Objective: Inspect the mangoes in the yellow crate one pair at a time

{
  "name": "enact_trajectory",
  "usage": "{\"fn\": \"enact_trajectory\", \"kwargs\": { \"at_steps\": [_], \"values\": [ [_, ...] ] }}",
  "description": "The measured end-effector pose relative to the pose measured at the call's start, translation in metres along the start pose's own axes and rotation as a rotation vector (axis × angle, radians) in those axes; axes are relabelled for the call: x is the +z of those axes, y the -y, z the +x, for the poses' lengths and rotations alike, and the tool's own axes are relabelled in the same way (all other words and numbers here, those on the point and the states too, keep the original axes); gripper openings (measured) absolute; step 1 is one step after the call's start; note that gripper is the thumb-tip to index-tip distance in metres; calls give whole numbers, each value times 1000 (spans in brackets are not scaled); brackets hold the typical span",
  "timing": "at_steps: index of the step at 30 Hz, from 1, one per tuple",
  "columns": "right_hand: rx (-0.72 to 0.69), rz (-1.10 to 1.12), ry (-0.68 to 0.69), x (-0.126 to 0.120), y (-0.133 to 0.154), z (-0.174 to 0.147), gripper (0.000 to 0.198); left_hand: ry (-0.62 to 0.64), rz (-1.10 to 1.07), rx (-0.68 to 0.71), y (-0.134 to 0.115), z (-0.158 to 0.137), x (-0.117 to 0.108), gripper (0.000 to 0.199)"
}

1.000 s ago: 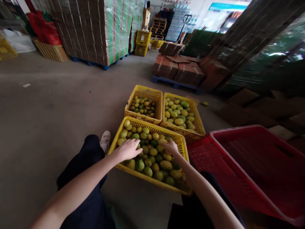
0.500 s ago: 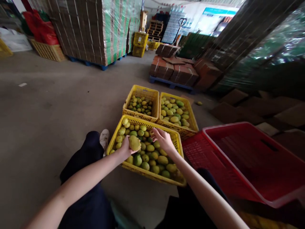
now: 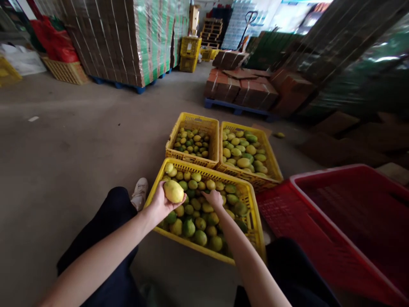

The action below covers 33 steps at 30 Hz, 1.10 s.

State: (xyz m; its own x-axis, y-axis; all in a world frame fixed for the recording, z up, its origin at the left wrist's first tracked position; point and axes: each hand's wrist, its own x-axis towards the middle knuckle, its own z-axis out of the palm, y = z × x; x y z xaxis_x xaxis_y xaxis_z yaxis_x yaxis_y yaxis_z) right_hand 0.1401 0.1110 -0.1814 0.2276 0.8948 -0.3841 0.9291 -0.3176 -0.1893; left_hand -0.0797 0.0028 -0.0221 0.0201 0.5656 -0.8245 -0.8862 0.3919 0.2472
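My left hand [image 3: 162, 204] cups a large yellow lemon [image 3: 173, 191] above the left part of the near yellow crate [image 3: 257, 230]. That crate holds many yellow and green lemons [image 3: 200, 223]. My right hand [image 3: 213, 198] is down among the fruit near the crate's middle, its back towards me. Its fingers curl downward, with one digit pointing left, and whatever they close on is hidden.
Behind stand two more yellow crates, one with small lemons [image 3: 189, 143] and one with larger fruit [image 3: 243, 162]. A red crate [image 3: 297, 221] sits at the right. Flattened cartons [image 3: 255, 91] lie on a blue pallet farther back, and one fruit [image 3: 279, 135] is on the floor.
My right hand has lowered into the lemons, and its fingers have curled in. The lemon in my left hand has turned and moved slightly left. The view has shifted a little.
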Motion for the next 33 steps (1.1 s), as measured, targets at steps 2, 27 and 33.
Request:
{"fn": "enact_trajectory", "kwargs": {
  "at_steps": [2,27,33],
  "values": [
    [18,-7,4,7,6,5,41,13,-10,-4,-2,-2,3,30],
    [-566,1178,-40,-126,1,-171,47,324,5,136,16,-11,33,28],
    [-525,1223,-48,-122,-14,-171,50,337,40,26,20,-24,43,33]
  ]
}}
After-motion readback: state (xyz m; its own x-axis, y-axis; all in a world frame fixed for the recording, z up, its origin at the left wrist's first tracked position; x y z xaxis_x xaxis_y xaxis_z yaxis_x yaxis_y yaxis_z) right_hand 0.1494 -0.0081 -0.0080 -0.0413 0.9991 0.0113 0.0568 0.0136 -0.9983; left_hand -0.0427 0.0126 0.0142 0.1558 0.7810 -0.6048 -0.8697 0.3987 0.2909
